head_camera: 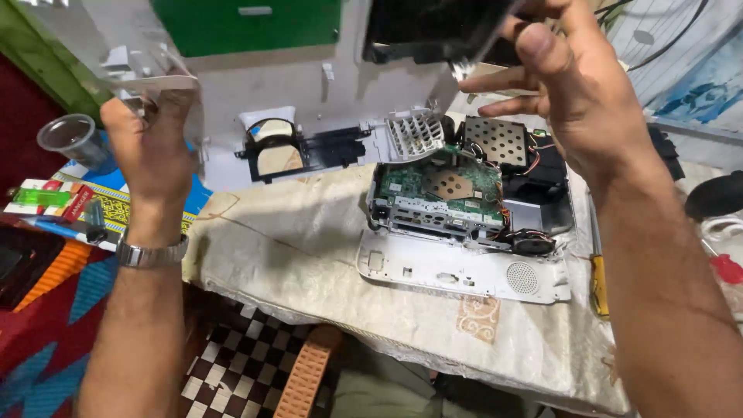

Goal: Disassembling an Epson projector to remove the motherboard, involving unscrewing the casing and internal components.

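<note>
Checkered black-and-white floor (232, 364) shows nearest the camera, below the table edge, with a ribbed orange-brown strip (306, 371) lying across it. Above that, a pale, patterned cloth (309, 240) covers the table. On the cloth sits an opened white device base (464, 271), with a round speaker grille at its right front corner. Inside it lie a green circuit board (441, 182), a perforated metal plate (495, 139) and a small black speaker (534, 244) with coloured wires running to it. A yellow-handled tool (600, 282) lies just beside the base, on its right.

Raised above the table, between camera and wall, is the device's white top cover (309, 101), held up with its inner side toward the camera. It shows a round lens opening, a black frame piece and a white vent grid at the lower right. The left hand (151, 147), with a metal watch (151, 254) at the wrist, is clenched around the cover's left edge. The right hand (576, 93) grips the cover's upper right part at a dark panel, thumb on the near side and fingers curled behind.

To the left, a clear plastic cup (73, 139) stands near colourful printed papers (70, 205). Farther back, a green panel (248, 23) sits on the wall.
</note>
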